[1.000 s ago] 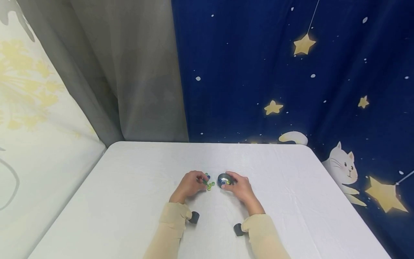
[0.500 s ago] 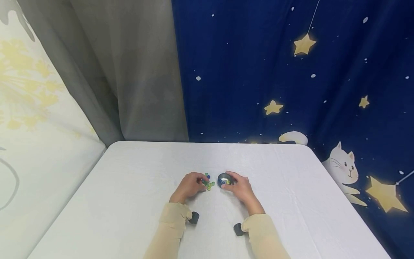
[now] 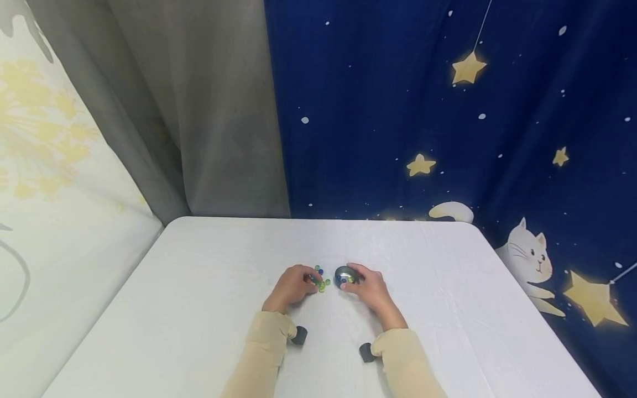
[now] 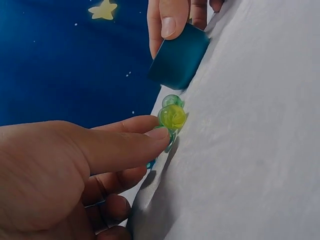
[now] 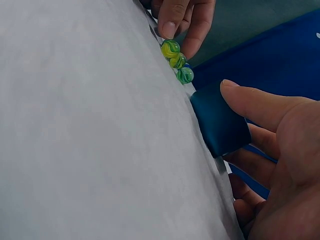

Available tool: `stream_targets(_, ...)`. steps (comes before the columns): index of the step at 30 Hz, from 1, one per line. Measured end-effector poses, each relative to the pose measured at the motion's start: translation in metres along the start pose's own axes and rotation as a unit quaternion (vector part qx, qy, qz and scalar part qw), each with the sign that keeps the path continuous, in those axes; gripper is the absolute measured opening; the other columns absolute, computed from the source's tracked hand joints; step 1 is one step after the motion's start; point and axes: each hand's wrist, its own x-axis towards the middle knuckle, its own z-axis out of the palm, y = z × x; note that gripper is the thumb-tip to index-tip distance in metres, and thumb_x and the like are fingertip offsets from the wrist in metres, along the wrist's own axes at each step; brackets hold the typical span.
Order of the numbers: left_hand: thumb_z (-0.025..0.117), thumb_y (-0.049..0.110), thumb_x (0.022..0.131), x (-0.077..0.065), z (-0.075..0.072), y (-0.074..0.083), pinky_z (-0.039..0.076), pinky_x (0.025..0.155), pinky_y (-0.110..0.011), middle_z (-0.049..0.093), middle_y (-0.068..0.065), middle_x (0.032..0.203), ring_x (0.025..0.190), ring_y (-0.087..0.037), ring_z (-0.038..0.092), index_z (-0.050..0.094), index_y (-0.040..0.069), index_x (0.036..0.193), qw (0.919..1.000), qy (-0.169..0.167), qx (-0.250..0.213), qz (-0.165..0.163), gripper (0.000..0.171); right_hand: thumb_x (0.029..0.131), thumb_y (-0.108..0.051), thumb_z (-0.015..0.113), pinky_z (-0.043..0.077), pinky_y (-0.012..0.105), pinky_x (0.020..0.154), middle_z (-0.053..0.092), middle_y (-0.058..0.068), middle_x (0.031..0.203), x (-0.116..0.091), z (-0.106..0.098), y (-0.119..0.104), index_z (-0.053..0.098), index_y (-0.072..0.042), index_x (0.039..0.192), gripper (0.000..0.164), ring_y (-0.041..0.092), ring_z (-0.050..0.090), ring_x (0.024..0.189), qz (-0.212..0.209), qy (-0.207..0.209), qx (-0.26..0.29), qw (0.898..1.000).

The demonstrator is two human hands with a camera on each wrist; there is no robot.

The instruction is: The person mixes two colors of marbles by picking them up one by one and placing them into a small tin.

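On the white table, my right hand (image 3: 370, 287) holds a small metal bowl (image 3: 339, 275) by its side, thumb and fingers on opposite sides. Inside the bowl several marbles show, blue and yellow among them. The right wrist view shows its smooth dark teal outside wall (image 5: 220, 120). Just left of the bowl lie several loose green, yellow and blue marbles (image 3: 322, 286). My left hand (image 3: 291, 284) is around them, thumb and index finger apart at the near and far sides. A yellow-green marble (image 4: 172, 116) sits just beyond the left thumb tip; other marbles are partly hidden by the fingers.
The white tabletop (image 3: 224, 260) extends around both hands. Behind it hang a grey curtain (image 3: 229, 121) and a dark blue curtain (image 3: 358, 110) with stars. A black wrist camera (image 3: 298, 335) is at the left cuff, another black camera (image 3: 367, 352) at the right.
The left index finger has lowered slightly toward the marbles. The right hand and the bowl stay in place.
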Motion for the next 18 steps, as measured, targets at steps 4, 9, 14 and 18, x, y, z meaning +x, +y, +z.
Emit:
stream_targets(4,0.079,0.010,0.076,0.0003,-0.0003,0.0001,0.042,0.074,-0.036,0.055,0.005,0.076,0.074,-0.014,0.051,0.075,0.021,0.093,1.0000,0.003,0.005,0.003,0.020,0.076,-0.025,0.083,0.032,0.056,0.103,0.060,0.010,0.131,0.0006,0.0007,0.0001,0.063,-0.017,0.129,0.058,0.038,0.047,0.127,-0.005,0.001,0.004,1.000)
stream_targets(9,0.080,0.010,0.075,-0.0002,0.0017,-0.0005,0.042,0.070,-0.035,0.054,0.004,0.074,0.071,-0.014,0.050,0.076,0.021,0.091,0.9998,0.014,0.009,0.009,0.020,0.076,-0.025,0.083,0.032,0.056,0.103,0.060,0.010,0.131,-0.0001,-0.0003,0.0001,0.063,-0.018,0.129,0.057,0.039,0.046,0.127,-0.005,0.001,0.004,1.000)
stream_targets(14,0.080,0.012,0.075,-0.0002,0.0046,-0.0009,0.042,0.070,-0.035,0.054,0.005,0.075,0.072,-0.014,0.049,0.075,0.022,0.089,0.9997,0.019,0.014,0.003,0.019,0.075,-0.025,0.083,0.032,0.056,0.103,0.060,0.009,0.131,-0.0007,-0.0007,0.0009,0.063,-0.018,0.129,0.057,0.039,0.046,0.127,-0.003,0.001,0.002,1.000)
stream_targets(18,0.080,0.012,0.075,-0.0018,0.0041,0.0010,0.042,0.071,-0.035,0.054,0.004,0.075,0.073,-0.014,0.049,0.075,0.022,0.088,0.9997,0.020,0.015,0.000,0.017,0.075,-0.025,0.083,0.032,0.056,0.103,0.060,0.009,0.131,-0.0016,-0.0014,0.0006,0.063,-0.018,0.129,0.058,0.039,0.046,0.128,-0.001,-0.001,-0.001,1.000)
